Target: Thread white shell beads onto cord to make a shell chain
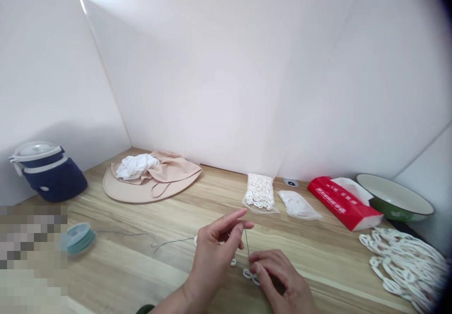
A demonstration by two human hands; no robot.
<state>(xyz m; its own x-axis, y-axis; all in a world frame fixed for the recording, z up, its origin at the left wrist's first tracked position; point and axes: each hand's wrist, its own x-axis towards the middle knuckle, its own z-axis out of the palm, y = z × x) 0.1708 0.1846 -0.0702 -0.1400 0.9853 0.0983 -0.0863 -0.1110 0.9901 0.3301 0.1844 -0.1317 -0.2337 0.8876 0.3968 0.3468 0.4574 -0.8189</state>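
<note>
A thin grey cord (246, 243) runs taut between my two hands. My left hand (217, 253) is raised over the table and pinches the cord between thumb and fingers. Lower and to the right, my right hand (284, 276) is closed by the tabletop, its thumb and fingertips on the cord. Small white cowrie-like shells (247, 274) lie at its fingertips, and another shell (233, 261) shows beside my left hand. From behind my left hand, the cord trails left to a teal spool (80, 239). My left hand partly hides more shells.
Along the back stand a blue lidded container (52, 177), a beige hat (134, 195) with white cloth, a bag of shells (260, 191), a smaller clear bag (298, 205), a red tissue pack (339, 201) and a green bowl (395, 213). Strung shells (406, 262) pile at right.
</note>
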